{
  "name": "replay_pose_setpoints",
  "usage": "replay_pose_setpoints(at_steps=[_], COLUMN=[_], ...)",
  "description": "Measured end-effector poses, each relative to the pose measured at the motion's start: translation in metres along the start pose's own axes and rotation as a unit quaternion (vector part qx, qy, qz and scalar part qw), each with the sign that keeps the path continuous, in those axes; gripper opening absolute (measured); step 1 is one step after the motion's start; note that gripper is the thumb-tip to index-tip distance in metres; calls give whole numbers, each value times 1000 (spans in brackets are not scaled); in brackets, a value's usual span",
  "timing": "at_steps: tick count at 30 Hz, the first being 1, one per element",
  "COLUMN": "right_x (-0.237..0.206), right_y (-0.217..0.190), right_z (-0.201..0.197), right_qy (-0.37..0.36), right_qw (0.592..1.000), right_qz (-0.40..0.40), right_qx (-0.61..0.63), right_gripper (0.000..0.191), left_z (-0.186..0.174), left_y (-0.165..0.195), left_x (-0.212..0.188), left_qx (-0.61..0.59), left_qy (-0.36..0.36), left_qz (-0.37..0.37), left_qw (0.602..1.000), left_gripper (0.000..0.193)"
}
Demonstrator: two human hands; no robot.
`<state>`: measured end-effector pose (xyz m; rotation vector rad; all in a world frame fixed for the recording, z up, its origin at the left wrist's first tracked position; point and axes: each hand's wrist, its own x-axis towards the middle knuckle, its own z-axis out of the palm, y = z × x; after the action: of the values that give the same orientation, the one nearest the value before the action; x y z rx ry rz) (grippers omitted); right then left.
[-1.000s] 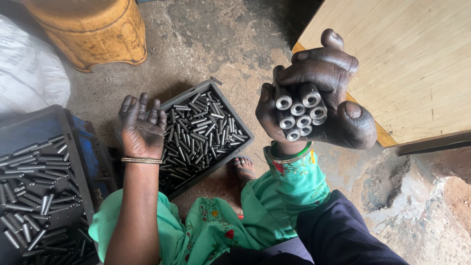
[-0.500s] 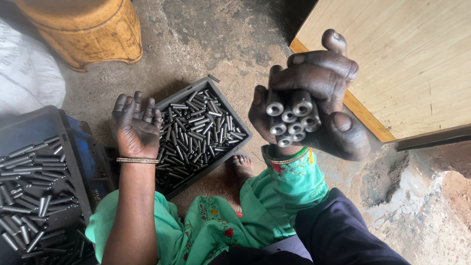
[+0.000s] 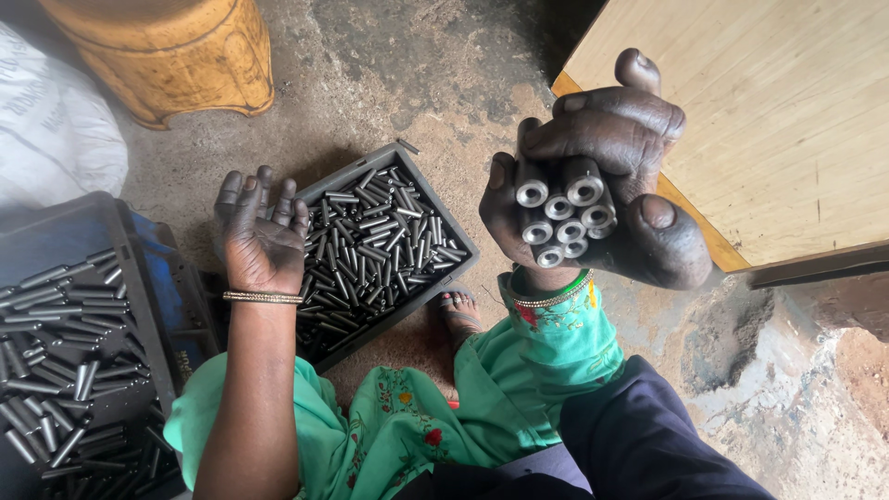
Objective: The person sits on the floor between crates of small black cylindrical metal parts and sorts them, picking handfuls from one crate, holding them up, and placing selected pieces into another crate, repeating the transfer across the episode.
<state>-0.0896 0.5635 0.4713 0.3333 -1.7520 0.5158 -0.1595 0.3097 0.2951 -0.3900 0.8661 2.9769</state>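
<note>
Since a moment ago, the person's right hand (image 3: 602, 185) has lifted its bundle slightly higher and closer to the camera, while the left hand (image 3: 259, 231) has barely shifted. That right hand is closed tightly around a cluster of short metal tubes (image 3: 560, 218), their hollow round ends facing up at the viewer. Fingers wrap over the top and the thumb presses beside the bundle. Lower down, the left hand hovers with fingers loosely curled and spread, holding nothing, above the near edge of a dark plastic tray (image 3: 444, 218) filled with many more loose tubes. A second dark crate (image 3: 139, 268) of tubes sits at far left. Green floral clothing (image 3: 417, 417) covers the person's knees, and a bare foot (image 3: 460, 315) rests on the concrete floor (image 3: 407, 74).
</note>
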Motion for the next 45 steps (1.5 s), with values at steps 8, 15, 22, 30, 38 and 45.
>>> replay_pose_setpoints(at_steps=[8, 15, 22, 30, 38, 45], right_x=[-35, -85, -99, -37, -1, -52], right_y=[17, 53, 67, 10, -15, 18], right_z=[-14, -22, -29, -4, 31, 74], right_qy=[-80, -118, 33, 61, 13, 43], right_qw=[984, 981, 962, 902, 424, 233], right_qz=[-20, 143, 150, 116, 574, 762], right_qx=[-155, -62, 227, 411, 701, 603], right_gripper=[26, 33, 23, 28, 18, 7], left_z=[1, -2, -3, -3, -5, -9], left_y=[-2, -7, -11, -12, -25, -27], left_x=[2, 7, 11, 10, 21, 27], left_qx=[11, -7, -13, -9, 55, 92], left_qy=[9, 4, -10, -6, 52, 73], left_qz=[-7, -5, 10, 13, -13, -25], left_qw=[1000, 1000, 1000, 1000, 997, 993], left_gripper=[70, 71, 75, 79, 63, 54])
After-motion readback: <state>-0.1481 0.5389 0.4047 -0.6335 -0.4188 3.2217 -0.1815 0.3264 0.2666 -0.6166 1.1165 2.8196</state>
